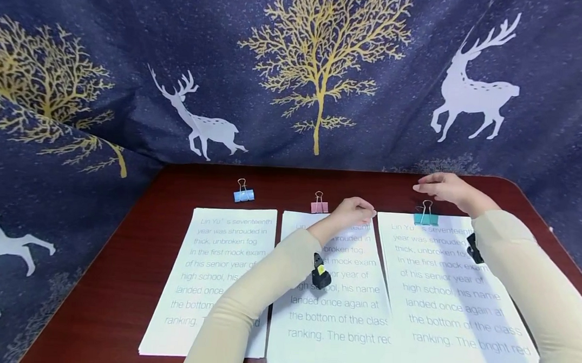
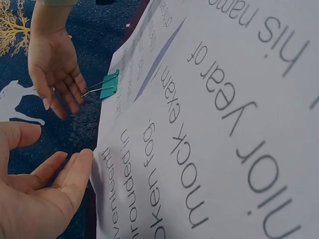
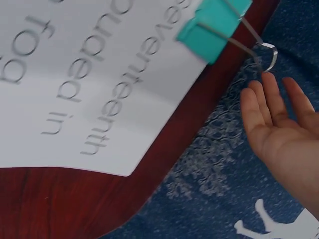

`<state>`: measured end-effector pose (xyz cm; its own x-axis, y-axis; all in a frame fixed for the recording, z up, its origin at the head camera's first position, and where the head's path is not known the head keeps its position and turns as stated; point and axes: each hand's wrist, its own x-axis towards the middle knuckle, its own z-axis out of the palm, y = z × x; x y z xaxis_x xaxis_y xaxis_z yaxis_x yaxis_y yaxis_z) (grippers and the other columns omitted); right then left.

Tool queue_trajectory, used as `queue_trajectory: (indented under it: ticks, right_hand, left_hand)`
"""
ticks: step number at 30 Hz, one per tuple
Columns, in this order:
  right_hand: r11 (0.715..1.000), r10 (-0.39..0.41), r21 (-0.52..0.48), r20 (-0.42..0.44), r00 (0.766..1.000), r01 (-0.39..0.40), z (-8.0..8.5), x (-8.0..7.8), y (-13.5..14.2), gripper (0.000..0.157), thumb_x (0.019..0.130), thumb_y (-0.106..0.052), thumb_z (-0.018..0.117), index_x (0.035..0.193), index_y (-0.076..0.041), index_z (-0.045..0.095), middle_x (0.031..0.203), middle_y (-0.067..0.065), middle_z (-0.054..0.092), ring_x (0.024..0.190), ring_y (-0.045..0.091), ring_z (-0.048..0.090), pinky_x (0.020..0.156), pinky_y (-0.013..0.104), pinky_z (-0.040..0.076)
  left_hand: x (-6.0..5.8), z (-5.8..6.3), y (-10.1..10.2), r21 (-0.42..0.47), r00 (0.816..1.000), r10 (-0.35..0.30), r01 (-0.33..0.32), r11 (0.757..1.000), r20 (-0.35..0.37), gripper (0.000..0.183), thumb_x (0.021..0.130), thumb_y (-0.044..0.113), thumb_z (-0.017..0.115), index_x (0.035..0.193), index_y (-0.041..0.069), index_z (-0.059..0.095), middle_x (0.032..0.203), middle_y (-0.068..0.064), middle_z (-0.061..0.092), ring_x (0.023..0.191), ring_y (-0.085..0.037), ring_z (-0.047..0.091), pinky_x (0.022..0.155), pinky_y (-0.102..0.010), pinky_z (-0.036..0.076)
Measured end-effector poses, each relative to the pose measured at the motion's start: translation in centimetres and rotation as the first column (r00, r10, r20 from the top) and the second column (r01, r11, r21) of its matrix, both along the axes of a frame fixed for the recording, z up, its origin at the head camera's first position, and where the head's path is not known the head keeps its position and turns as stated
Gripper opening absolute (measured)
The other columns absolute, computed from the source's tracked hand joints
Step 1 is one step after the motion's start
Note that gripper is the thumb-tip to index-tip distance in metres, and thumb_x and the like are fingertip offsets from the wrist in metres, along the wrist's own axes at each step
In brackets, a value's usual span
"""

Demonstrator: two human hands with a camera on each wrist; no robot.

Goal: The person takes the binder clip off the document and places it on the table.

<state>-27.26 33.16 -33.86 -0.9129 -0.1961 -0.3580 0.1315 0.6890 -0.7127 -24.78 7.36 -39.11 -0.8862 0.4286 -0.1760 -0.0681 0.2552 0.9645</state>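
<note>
A teal binder clip [image 1: 426, 219] sits on the top edge of the right-hand stack of printed sheets [image 1: 442, 296], its wire handles upright. My right hand [image 1: 444, 189] hovers just behind those handles, fingers loosely extended and nothing held; in the right wrist view its fingertips come close to the wire loop of the clip [image 3: 214, 32]. Over the top right corner of the middle stack [image 1: 334, 313] is my left hand [image 1: 352, 212]. Its fingers [image 2: 75, 174] are apart from the thumb and hold nothing, right by the paper's edge in the left wrist view.
At the middle stack's top edge stands a pink binder clip [image 1: 319, 207]. A blue binder clip [image 1: 244, 195] rests on the dark red table [image 1: 117, 260] beyond the left stack of printed sheets [image 1: 218, 286]. Behind the table hangs a navy cloth [image 1: 293, 133] with deer and trees.
</note>
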Motion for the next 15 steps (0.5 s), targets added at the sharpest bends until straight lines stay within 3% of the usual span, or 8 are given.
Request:
queue_trajectory:
  ticks: [8, 15]
  right_hand:
    - [1.000, 0.006, 0.015, 0.010, 1.000, -0.006, -1.2, 0.2, 1.4, 0.072, 0.096, -0.038, 0.053, 0.140, 0.013, 0.029, 0.141, 0.036, 0.033, 0.129, 0.049, 0.036, 0.107, 0.057, 0.034]
    - [0.996, 0.093, 0.000, 0.079, 0.992, -0.093, -1.9, 0.3, 1.7, 0.074, 0.094, -0.032, 0.058, 0.141, 0.015, 0.024, 0.142, 0.037, 0.033, 0.130, 0.049, 0.035, 0.106, 0.058, 0.035]
  left_hand:
    - [0.0, -0.8, 1.1, 0.064, 0.995, 0.026, -0.032, 0.997, 0.096, 0.026, 0.092, 0.008, 0.061, 0.113, -0.007, 0.060, 0.115, -0.018, 0.064, 0.101, -0.030, 0.067, 0.083, -0.026, 0.056]
    - [-0.3, -1.5, 1.5, 0.076, 0.991, 0.048, -0.058, 0.995, 0.122, 0.032, 0.092, 0.006, 0.061, 0.120, -0.008, 0.057, 0.121, -0.021, 0.061, 0.105, -0.032, 0.065, 0.086, -0.028, 0.055]
